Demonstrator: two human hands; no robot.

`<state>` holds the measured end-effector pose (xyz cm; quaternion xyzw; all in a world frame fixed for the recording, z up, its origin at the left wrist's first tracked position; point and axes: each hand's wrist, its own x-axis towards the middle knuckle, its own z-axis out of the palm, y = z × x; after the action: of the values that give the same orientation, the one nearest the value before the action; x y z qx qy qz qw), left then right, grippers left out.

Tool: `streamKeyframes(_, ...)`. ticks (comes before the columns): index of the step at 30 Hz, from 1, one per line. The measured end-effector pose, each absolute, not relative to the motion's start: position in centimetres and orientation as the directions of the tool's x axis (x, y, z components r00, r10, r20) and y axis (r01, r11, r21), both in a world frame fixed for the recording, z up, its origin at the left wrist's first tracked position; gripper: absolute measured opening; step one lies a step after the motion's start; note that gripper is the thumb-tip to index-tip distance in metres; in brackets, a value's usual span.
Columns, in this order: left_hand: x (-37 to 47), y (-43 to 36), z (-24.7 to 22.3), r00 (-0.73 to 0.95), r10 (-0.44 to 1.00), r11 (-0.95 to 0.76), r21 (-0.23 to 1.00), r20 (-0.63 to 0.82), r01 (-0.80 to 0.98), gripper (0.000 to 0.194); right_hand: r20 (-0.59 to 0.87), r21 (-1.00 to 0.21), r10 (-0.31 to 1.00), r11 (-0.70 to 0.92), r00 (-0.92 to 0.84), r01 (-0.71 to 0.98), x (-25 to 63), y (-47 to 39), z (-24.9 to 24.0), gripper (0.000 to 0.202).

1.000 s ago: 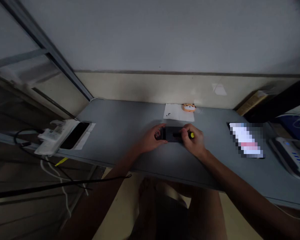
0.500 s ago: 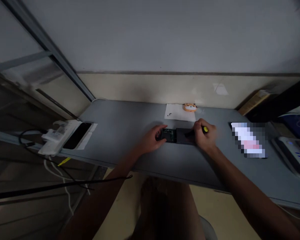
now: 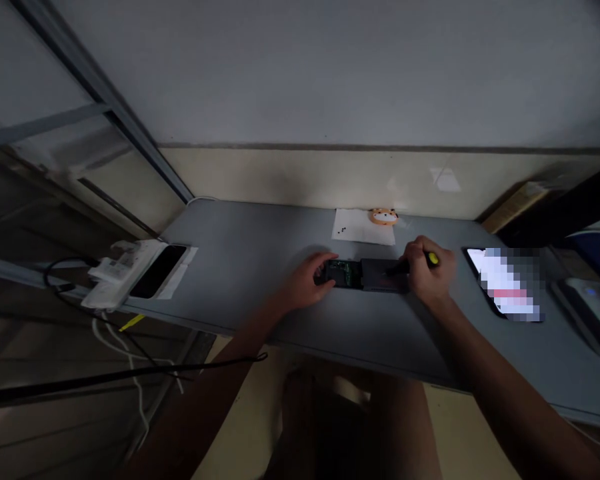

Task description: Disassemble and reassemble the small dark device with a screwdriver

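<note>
A dark, flat electronic device lies on the grey desk, with a green circuit board (image 3: 339, 272) exposed in its left part. Over the right part sits a black cover (image 3: 377, 275). My left hand (image 3: 310, 280) grips the device's left end between thumb and fingers. My right hand (image 3: 430, 273) is closed around a screwdriver (image 3: 433, 259) with a yellow end; its dark shaft slants down left onto the cover. The right end of the cover is partly hidden by this hand. Behind the device, several tiny dark screws (image 3: 342, 230) rest on a white paper (image 3: 355, 230).
An orange animal-faced object (image 3: 384, 216) sits on the paper's right edge. On the left are a black phone (image 3: 159, 271) and a white power strip (image 3: 105, 287) with cables. To the right lie a lit phone (image 3: 500, 283) and a grey device (image 3: 590, 313). A black cord (image 3: 180, 368) crosses the foreground.
My right hand and the screwdriver have moved right. The cover has shifted right too, and more of the circuit board shows. My left hand keeps its grip; the view has shifted slightly.
</note>
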<state>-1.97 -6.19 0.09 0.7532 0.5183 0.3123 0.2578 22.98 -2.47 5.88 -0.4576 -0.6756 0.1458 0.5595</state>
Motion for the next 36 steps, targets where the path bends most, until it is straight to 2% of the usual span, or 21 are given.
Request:
streamKeyframes(7, -2.1, -6.3, 0.2, 0.258, 0.941, -0.336, 0.713, 0.22, 0.616, 0.056, 0.629, -0.693, 0.777, 0.559, 0.003, 0.455, 22.9, -3.0, 6.5, 0.03)
streamKeyframes(14, -2.1, -6.4, 0.2, 0.243, 0.942, -0.334, 0.709, 0.231, 0.621, 0.056, 0.66, -0.615, 0.743, 0.618, -0.11, 0.49, 23.3, -3.1, 6.5, 0.031)
streamKeyframes(18, -1.9, -6.4, 0.1, 0.234, 0.936, -0.352, 0.664, 0.263, 0.66, 0.054, 0.701, -0.588, 0.707, 0.65, -0.098, 0.481, 23.6, -3.0, 6.3, 0.033)
streamKeyframes(21, -1.6, -6.6, 0.4, 0.254, 0.923, -0.379, 0.557, 0.29, 0.739, 0.051, 0.706, -0.614, 0.707, 0.636, -0.036, 0.468, 23.7, -2.9, 6.2, 0.032)
streamKeyframes(25, -0.9, -6.4, 1.2, 0.377, 0.895, -0.446, 0.44, 0.239, 0.779, 0.049, 0.654, -0.7, 0.752, 0.561, 0.081, 0.442, 23.7, -2.5, 5.9, 0.03)
streamKeyframes(31, 0.1, -4.7, 1.5, 0.436, 0.884, -0.464, 0.441, 0.171, 0.768, 0.059, 0.613, -0.765, 0.771, 0.523, 0.175, 0.377, 23.1, -2.1, 5.4, 0.03)
streamKeyframes(36, 0.0, -4.0, 1.0, 0.453, 0.882, -0.454, 0.491, 0.128, 0.743, 0.064, 0.652, -0.722, 0.753, 0.582, 0.085, 0.374, 22.5, -2.3, 4.6, 0.033)
